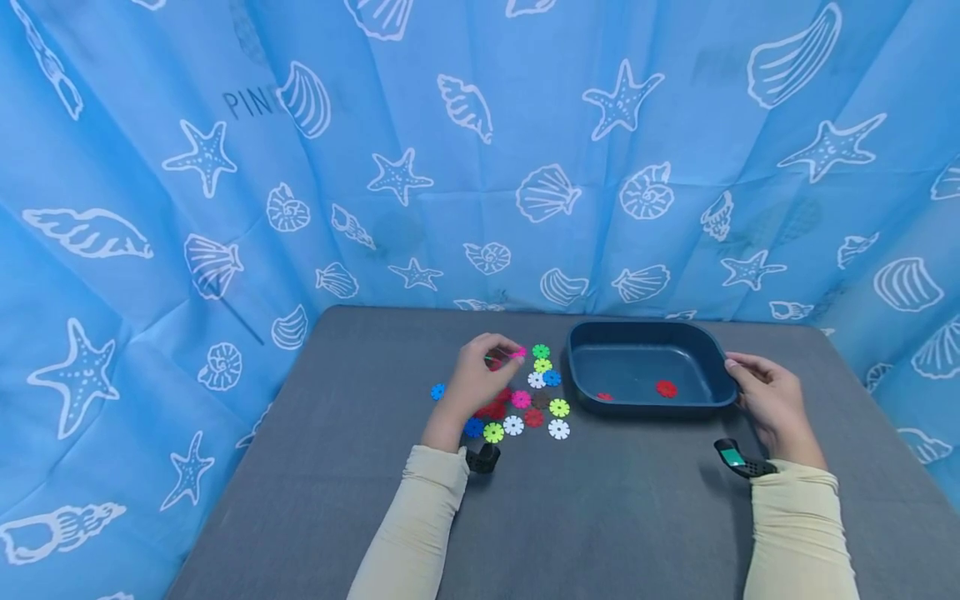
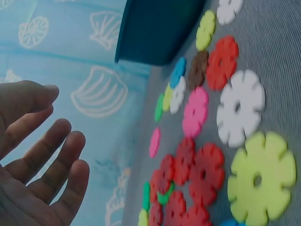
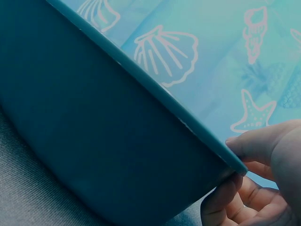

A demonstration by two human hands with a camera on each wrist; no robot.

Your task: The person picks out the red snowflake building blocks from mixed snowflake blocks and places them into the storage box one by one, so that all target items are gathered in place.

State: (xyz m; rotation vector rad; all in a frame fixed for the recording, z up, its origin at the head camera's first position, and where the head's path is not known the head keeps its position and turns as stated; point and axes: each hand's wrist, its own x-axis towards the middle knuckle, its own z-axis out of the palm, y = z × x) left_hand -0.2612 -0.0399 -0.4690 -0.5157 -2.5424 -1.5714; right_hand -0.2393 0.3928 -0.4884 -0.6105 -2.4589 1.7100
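Note:
My left hand (image 1: 480, 372) hovers over a spread of flower-shaped plastic discs, its fingers loosely bent and holding nothing in the left wrist view. A pink disc (image 2: 154, 142) lies on the table near its fingertips. Closer to the wrist camera are overlapping red discs (image 2: 206, 174), a white disc (image 2: 241, 108) and a yellow-green disc (image 2: 262, 179). With thumb and fingers, my right hand (image 1: 772, 400) pinches the right rim of a dark blue rectangular tub (image 1: 652, 408). Inside the tub lie a red disc (image 1: 666, 388) and another red disc (image 1: 604, 397), partly hidden by the front wall.
Grey cloth covers the table (image 1: 600, 517). Behind it hangs a blue curtain (image 1: 480, 150) with white shells and starfish. A blue disc (image 1: 438, 392) sits apart on the left, and a white disc (image 1: 558, 429) lies toward the front, left of the tub.

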